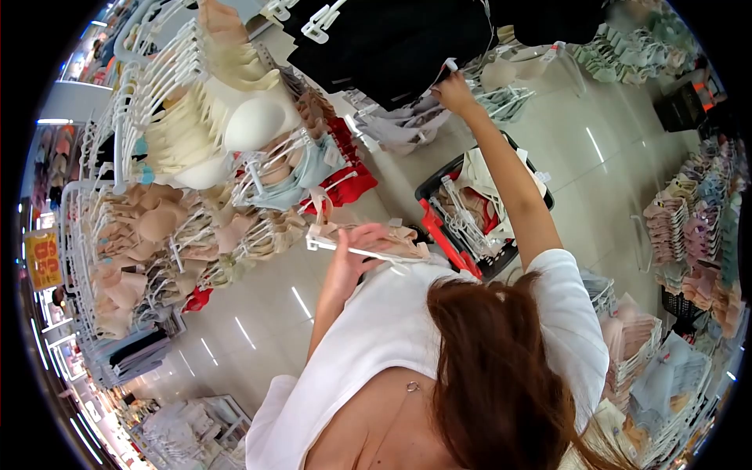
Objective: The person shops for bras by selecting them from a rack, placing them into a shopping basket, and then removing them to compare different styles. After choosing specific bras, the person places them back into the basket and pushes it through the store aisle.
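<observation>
My left hand (pixel 352 254) is beside a white plastic hanger (pixel 356 251) with beige bras (pixel 392 239) on it, held close to my white shirt; its fingers are bent around the hanger. My right arm reaches up and away, and my right hand (pixel 454 90) pinches the edge of a black garment (pixel 384 55) near a small white clip. Below that arm stands a black basket (pixel 427 188) with a red handle (pixel 445 235), holding white hangers (pixel 462 207) and white and red garments.
Racks of cream and beige bras (pixel 180 133) on white hangers fill the left side. A red garment (pixel 348 176) hangs by them. More garment racks (pixel 689 227) stand at the right, with a dark basket (pixel 680 108) farther back. Tiled floor (pixel 595 188) shows between racks.
</observation>
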The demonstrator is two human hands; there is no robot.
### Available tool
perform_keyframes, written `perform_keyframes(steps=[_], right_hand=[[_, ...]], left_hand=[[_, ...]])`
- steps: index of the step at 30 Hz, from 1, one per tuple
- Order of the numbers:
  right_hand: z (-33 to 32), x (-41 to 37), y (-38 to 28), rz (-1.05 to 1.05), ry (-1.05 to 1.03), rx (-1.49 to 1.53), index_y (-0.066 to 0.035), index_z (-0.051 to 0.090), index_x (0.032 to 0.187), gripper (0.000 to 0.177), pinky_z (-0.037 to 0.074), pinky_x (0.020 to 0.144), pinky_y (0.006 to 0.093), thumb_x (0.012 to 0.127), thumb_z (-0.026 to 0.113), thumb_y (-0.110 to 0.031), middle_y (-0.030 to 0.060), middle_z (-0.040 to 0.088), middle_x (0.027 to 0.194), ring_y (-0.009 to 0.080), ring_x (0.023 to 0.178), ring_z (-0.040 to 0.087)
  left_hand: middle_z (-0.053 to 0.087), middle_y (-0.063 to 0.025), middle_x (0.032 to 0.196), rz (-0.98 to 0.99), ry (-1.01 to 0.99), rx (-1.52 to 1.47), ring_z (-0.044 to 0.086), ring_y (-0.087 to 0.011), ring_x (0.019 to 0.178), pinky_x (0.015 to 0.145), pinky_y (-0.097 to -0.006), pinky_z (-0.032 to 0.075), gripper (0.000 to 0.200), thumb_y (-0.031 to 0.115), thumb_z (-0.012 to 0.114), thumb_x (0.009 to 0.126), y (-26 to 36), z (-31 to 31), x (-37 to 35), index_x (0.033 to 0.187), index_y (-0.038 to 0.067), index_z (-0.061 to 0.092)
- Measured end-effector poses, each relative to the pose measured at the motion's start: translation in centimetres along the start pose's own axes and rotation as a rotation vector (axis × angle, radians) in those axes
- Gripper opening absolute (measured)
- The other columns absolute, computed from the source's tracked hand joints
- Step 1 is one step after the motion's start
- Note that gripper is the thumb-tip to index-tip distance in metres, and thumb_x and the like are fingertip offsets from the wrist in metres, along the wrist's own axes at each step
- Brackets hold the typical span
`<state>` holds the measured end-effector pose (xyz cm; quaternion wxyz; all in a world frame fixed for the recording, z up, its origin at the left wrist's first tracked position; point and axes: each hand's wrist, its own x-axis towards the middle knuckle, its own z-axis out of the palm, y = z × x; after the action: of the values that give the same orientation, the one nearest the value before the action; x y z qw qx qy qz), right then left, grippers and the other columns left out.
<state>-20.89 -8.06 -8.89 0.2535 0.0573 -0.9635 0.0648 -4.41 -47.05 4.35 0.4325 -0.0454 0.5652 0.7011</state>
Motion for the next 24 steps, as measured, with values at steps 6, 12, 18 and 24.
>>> perform_keyframes(steps=[6,12,18,24], right_hand=[[-5.7,-7.0,-6.0,0.306,0.233,0.313,0.000,0.050,0.110,0.041,0.040,0.083,0.0427,0.072,0.064,-0.010,0.0174,0.053,0.106,0.0355,0.097,0.051],[-9.6,-22.6,-13.8,0.770,-0.063,0.604,-0.002,0.052,0.111,0.035,0.044,0.080,0.0343,0.079,0.061,-0.013,0.0183,0.055,0.102,0.0327,0.093,0.055],[-10.7,-29.2,-20.7,1.074,-0.138,0.833,-0.001,0.056,0.106,0.027,0.047,0.075,0.0332,0.082,0.059,-0.013,0.0146,0.060,0.096,0.0231,0.086,0.060],[-17.1,-16.8,-19.7,0.859,0.285,0.571,-0.002,0.048,0.114,0.041,0.043,0.087,0.0340,0.076,0.064,-0.006,0.0154,0.051,0.115,0.0291,0.102,0.053]], left_hand=[[0.057,-0.0248,0.110,-0.071,-0.136,-0.108,0.057,-0.0323,0.102,0.088,-0.0388,0.047,0.072,0.059,0.015,0.090,-0.2,-1.4,2.5,0.117,0.000,0.046],[0.051,-0.0282,0.115,0.103,-0.187,-0.426,0.052,-0.0361,0.108,0.097,-0.0420,0.042,0.060,0.048,0.022,0.094,2.4,-4.1,7.4,0.111,-0.005,0.047],[0.050,-0.0248,0.118,0.226,-0.242,-0.159,0.046,-0.0327,0.117,0.102,-0.0419,0.036,0.033,0.026,0.038,0.093,6.1,-2.6,10.0,0.104,-0.003,0.049],[0.042,-0.0211,0.130,0.163,-0.495,-0.229,0.038,-0.0283,0.124,0.107,-0.0371,0.028,0.037,0.027,0.039,0.093,4.3,2.7,12.9,0.117,-0.001,0.046]])
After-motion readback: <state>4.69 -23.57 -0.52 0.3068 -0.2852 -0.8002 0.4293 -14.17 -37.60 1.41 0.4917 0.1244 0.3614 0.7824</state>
